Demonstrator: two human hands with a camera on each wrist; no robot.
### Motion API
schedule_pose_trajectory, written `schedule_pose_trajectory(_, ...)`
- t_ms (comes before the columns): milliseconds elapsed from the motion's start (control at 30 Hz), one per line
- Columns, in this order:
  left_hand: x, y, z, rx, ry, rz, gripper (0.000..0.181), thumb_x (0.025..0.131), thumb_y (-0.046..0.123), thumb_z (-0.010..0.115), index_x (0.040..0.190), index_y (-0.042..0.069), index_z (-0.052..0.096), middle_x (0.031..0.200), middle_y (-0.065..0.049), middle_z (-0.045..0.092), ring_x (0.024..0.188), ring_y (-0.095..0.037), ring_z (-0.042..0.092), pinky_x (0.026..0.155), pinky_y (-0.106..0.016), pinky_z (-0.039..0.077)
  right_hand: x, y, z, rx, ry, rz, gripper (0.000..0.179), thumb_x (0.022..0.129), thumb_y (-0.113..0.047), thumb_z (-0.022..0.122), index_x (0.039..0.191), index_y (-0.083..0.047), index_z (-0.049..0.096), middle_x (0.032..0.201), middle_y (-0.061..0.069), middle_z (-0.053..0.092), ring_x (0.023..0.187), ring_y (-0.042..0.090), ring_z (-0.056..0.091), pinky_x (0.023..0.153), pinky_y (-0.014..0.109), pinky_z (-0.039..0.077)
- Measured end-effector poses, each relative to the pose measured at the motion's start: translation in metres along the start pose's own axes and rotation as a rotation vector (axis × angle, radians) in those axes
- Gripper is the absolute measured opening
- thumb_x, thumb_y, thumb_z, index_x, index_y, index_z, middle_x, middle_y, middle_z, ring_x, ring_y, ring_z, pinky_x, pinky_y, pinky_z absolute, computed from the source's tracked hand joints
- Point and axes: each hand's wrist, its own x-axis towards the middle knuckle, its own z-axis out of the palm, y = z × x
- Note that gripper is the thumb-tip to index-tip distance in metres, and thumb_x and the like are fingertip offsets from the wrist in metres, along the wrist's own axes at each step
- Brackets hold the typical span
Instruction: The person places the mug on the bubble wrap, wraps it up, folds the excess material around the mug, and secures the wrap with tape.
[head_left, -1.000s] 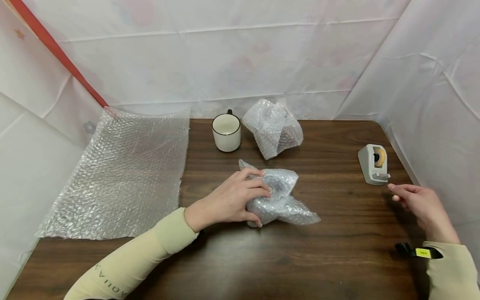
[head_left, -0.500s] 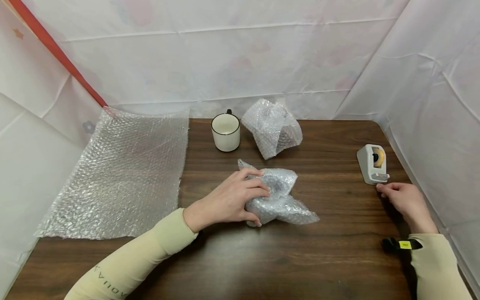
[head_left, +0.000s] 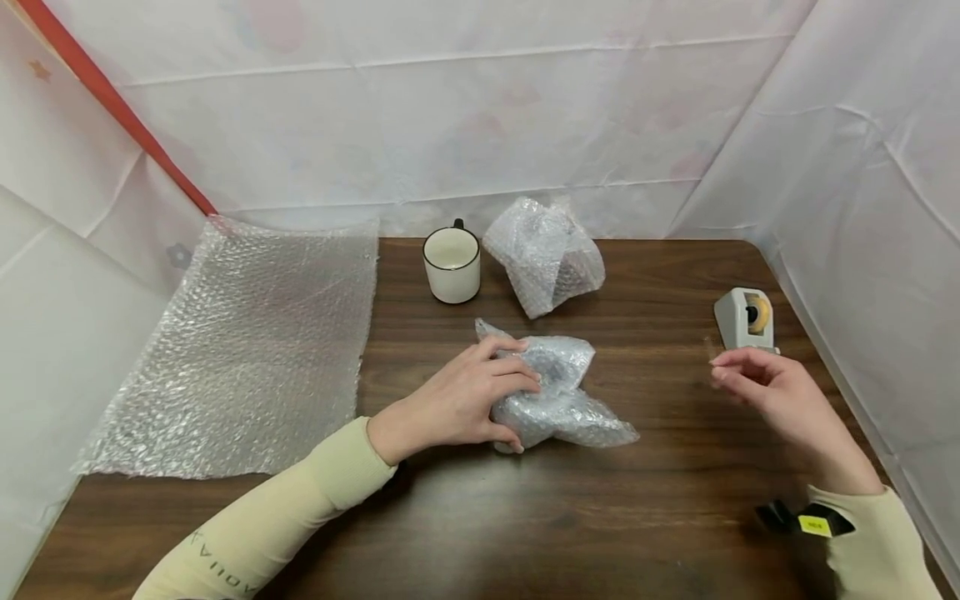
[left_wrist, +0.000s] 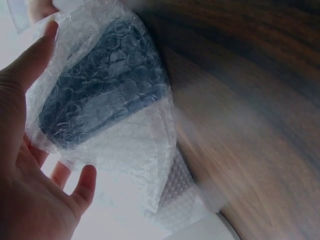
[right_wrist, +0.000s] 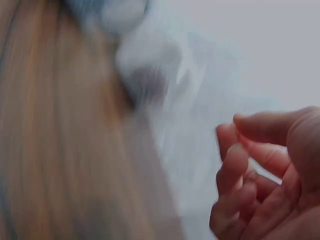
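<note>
Left grip [head_left: 468, 393] cupping bundle [head_left: 562, 410], right grip [head_left: 783, 398] pinching tape [head_left: 710, 350]

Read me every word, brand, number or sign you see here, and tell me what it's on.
"AQUA" or "AOUA", upside down, perhaps then "X": on the left sleeve.
Unreadable, too small and blurred: the yellow label on the black strap by the right sleeve.
No other text is legible.
</note>
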Motion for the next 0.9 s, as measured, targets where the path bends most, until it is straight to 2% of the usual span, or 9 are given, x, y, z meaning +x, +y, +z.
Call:
schedule_pose_trajectory(133, 0.001, 0.000, 0.000, -0.001, 0.001, 0.009, 0.068, 0.064, 0.057, 0.086, 0.115, 0.016, 0.070, 0.121, 0.006, 0.067, 0.136, -0.026, 0.040, 0.116, -0.034, 0.027, -0.003, -0.041, 0.014, 0.106, -0.064, -0.185, 0.021, 0.094, 0.006, 0.062, 0.108, -0.008, 0.067, 0.087, 0.000, 0.066, 0.069, 0.012, 0.059, 0.056, 0.026, 0.049)
schedule_pose_trajectory(233, 0.001, 0.000, 0.000, -0.008, 0.001, 0.007, 0.067, 0.064, 0.056, 0.087, 0.116, 0.015, 0.070, 0.121, 0.006, 0.067, 0.136, -0.026, 0.040, 0.115, -0.035, 0.028, 0.001, -0.065, 0.027, 0.163, -0.153, -0.312, 0.027, 0.092, 0.012, 0.060, 0.106, -0.010, 0.067, 0.089, 0.000, 0.066, 0.070, 0.010, 0.057, 0.056, 0.026, 0.047)
schedule_pose_trajectory(300, 0.001, 0.000, 0.001, -0.014, 0.003, 0.002, 0.067, 0.064, 0.055, 0.087, 0.116, 0.016, 0.070, 0.121, 0.007, 0.066, 0.136, -0.026, 0.039, 0.115, -0.035, 0.029, 0.004, -0.078, 0.036, 0.193, -0.210, -0.370, 0.028, 0.092, 0.013, 0.060, 0.103, -0.012, 0.067, 0.085, -0.001, 0.063, 0.068, 0.011, 0.054, 0.054, 0.028, 0.044)
schedule_pose_trajectory(400, 0.000, 0.000, 0.001, -0.024, 0.012, -0.001, 0.067, 0.064, 0.054, 0.088, 0.115, 0.015, 0.070, 0.120, 0.007, 0.067, 0.136, -0.026, 0.039, 0.114, -0.035, 0.030, 0.011, -0.092, 0.052, 0.201, -0.277, -0.397, 0.024, 0.093, 0.008, 0.061, 0.096, -0.015, 0.067, 0.076, -0.002, 0.058, 0.064, 0.011, 0.050, 0.051, 0.029, 0.042)
schedule_pose_trajectory(533, 0.000, 0.000, 0.001, -0.034, 0.017, -0.003, 0.067, 0.063, 0.053, 0.089, 0.115, 0.015, 0.069, 0.119, 0.008, 0.067, 0.136, -0.025, 0.039, 0.114, -0.034, 0.029, 0.021, -0.106, 0.070, 0.150, -0.367, -0.424, 0.017, 0.095, -0.002, 0.066, 0.091, -0.019, 0.066, 0.072, -0.007, 0.053, 0.061, 0.009, 0.048, 0.051, 0.026, 0.041)
schedule_pose_trajectory(733, 0.000, 0.000, 0.001, -0.039, 0.014, -0.003, 0.067, 0.063, 0.053, 0.089, 0.115, 0.015, 0.069, 0.119, 0.008, 0.067, 0.136, -0.026, 0.039, 0.114, -0.033, 0.028, 0.036, -0.121, 0.081, 0.036, -0.544, -0.593, 0.015, 0.096, -0.012, 0.067, 0.089, -0.025, 0.063, 0.074, -0.014, 0.052, 0.060, 0.001, 0.045, 0.050, 0.020, 0.039)
schedule_pose_trajectory(900, -0.001, 0.000, 0.001, -0.033, 0.010, -0.002, 0.066, 0.064, 0.053, 0.089, 0.115, 0.015, 0.069, 0.118, 0.008, 0.067, 0.136, -0.025, 0.039, 0.115, -0.033, 0.028, 0.047, -0.128, 0.083, -0.060, -0.633, -0.664, 0.010, 0.099, -0.015, 0.063, 0.101, -0.022, 0.069, 0.082, -0.015, 0.058, 0.067, 0.001, 0.049, 0.058, 0.021, 0.045)
